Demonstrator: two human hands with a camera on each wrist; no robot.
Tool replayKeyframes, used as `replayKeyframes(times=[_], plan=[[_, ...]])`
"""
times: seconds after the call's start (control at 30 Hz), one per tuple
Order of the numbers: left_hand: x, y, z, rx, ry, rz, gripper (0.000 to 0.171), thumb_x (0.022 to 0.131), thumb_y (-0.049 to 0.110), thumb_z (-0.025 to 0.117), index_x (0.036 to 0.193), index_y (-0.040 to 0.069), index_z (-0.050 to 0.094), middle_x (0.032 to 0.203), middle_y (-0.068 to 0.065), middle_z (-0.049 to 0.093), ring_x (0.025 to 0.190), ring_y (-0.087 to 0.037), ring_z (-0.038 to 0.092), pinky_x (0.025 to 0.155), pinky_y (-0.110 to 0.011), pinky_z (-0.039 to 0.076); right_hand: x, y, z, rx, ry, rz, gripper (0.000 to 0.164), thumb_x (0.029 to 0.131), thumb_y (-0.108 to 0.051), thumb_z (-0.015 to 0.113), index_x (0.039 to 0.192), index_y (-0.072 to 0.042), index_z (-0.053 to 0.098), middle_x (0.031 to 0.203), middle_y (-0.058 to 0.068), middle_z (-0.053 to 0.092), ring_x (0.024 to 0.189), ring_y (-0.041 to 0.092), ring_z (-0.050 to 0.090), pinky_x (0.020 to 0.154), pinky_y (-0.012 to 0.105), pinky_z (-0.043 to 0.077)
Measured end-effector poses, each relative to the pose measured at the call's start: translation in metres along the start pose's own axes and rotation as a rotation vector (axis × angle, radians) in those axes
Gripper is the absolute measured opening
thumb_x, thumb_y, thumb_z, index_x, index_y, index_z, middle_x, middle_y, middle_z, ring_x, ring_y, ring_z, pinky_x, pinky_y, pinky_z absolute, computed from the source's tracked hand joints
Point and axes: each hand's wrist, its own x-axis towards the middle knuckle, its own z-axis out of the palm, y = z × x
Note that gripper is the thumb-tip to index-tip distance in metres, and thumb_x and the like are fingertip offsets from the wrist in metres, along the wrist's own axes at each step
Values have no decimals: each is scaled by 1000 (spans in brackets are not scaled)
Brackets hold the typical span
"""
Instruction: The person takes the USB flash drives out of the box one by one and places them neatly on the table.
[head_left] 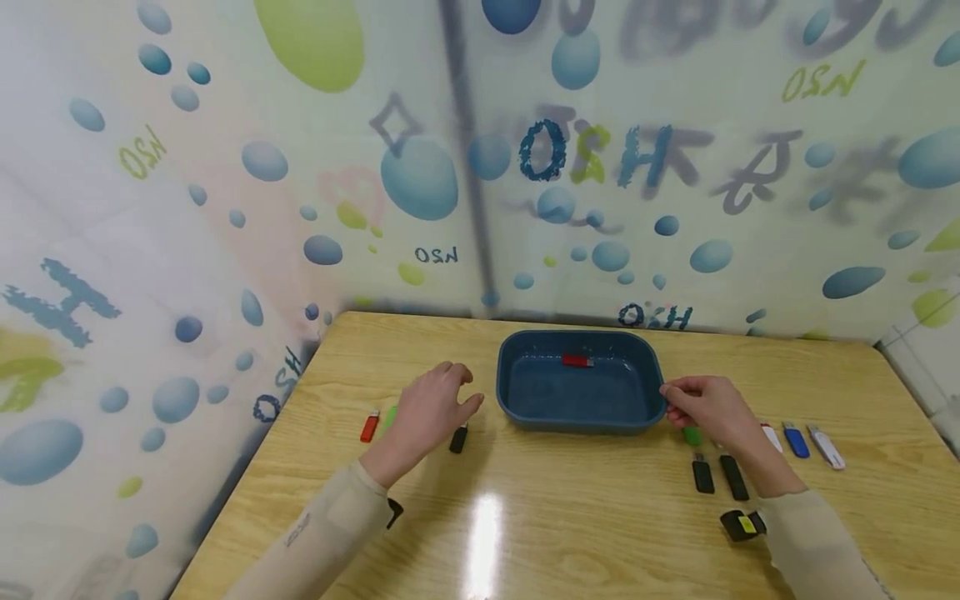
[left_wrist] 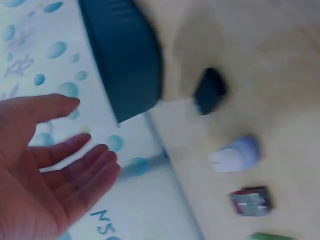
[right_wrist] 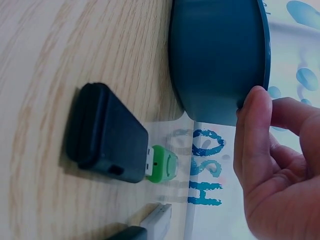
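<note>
A dark blue plastic tray [head_left: 582, 427] stands on the table with one red USB stick [head_left: 576, 361] lying inside near its back wall. My right hand [head_left: 708, 408] pinches the tray's right rim between thumb and fingers; the right wrist view shows the fingertips at the rim's corner. My left hand [head_left: 431, 412] hovers left of the tray, fingers loosely bent and holding nothing. Near it lie a black USB stick [head_left: 458, 439], a red USB stick [head_left: 370, 426] and a partly hidden green one [head_left: 390, 417]. Another stick, white and bluish [left_wrist: 240, 154], shows in the left wrist view.
Right of the tray lie a green USB stick [head_left: 692, 435], a black one [head_left: 702, 475], a longer black one [head_left: 733, 477], a blue one [head_left: 797, 440] and a white one [head_left: 826, 447]. A patterned curtain [head_left: 420, 275] hangs along the table's back edge.
</note>
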Motion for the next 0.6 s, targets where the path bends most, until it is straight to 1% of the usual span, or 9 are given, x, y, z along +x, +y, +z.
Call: replayKeyframes(times=[0.07,0.17,0.2,0.33,0.43,0.6], plan=[[8,4,-5,-16,25,50,29,94,29,79,111,6,72,106,-9,68,83,-23,66,70,-37,58,0,0,0,3,3,-3,45,108,-22,57,126,20,60,83,5,72,74,18,70,66,31,62],[19,12,-10,-66,30,111,27,95,26,78,112,6,71,115,-10,66,99,-27,66,84,-42,58,0,1,0,3,2,-8,45,108,-21,56,126,20,60,83,5,72,74,19,70,66,30,62],[22,15,-12,-79,32,128,27,95,26,78,113,6,71,116,-10,65,103,-28,65,87,-43,57,0,0,0,3,1,-9,45,108,-21,56,126,20,60,83,5,72,74,19,70,66,30,62],[36,26,-14,-106,36,184,25,97,24,76,114,6,70,117,-11,65,106,-28,64,91,-43,56,-1,1,-1,9,-2,-7,46,109,-21,56,127,21,59,84,5,72,74,20,71,66,31,62],[45,33,-13,-118,18,192,27,99,25,74,118,6,69,120,-11,66,107,-27,64,92,-43,55,-1,1,0,21,-5,-3,46,108,-20,56,128,21,58,84,6,72,75,20,71,67,31,62],[60,42,-9,-139,-38,177,32,101,26,70,125,6,67,125,-10,67,114,-27,64,97,-43,54,-1,0,0,30,-7,-3,46,108,-20,56,129,21,57,85,6,72,76,21,71,68,32,63]])
